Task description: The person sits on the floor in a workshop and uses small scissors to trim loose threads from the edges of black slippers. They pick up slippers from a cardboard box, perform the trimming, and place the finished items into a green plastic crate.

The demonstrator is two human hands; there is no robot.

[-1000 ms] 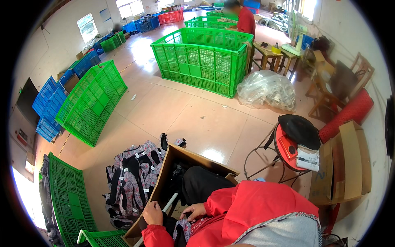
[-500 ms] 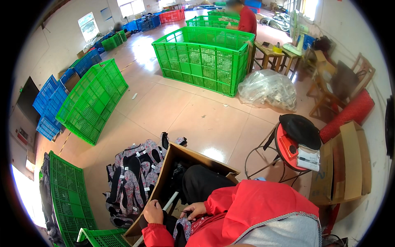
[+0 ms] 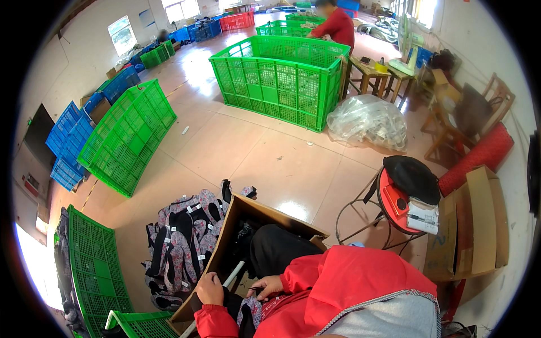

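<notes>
left hand [image 3: 210,289]: fingers curled beside cardboard box [image 3: 224,239], cannot tell if holding anything | right hand [image 3: 266,287]: pinching thin dark item [image 3: 257,289] | floral fabric piece [image 3: 252,308]: just below right hand, beside red jacket [image 3: 360,276]

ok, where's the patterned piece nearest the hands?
The patterned piece is at the head view's bottom, left of centre, just below the right hand, beside the red jacket.

Matt patterned cloth [image 3: 249,311] lies just below the fingers [image 3: 263,284], near a dull brown cardboard box [image 3: 223,239]. Left of the fingers spread soft cloth pieces [image 3: 181,248]; well beyond them, a smooth, glossy floor [image 3: 248,163] gleams beneath a crinkled clear plastic bag [image 3: 366,121] and a shiny plastic crate [image 3: 256,93].
</notes>
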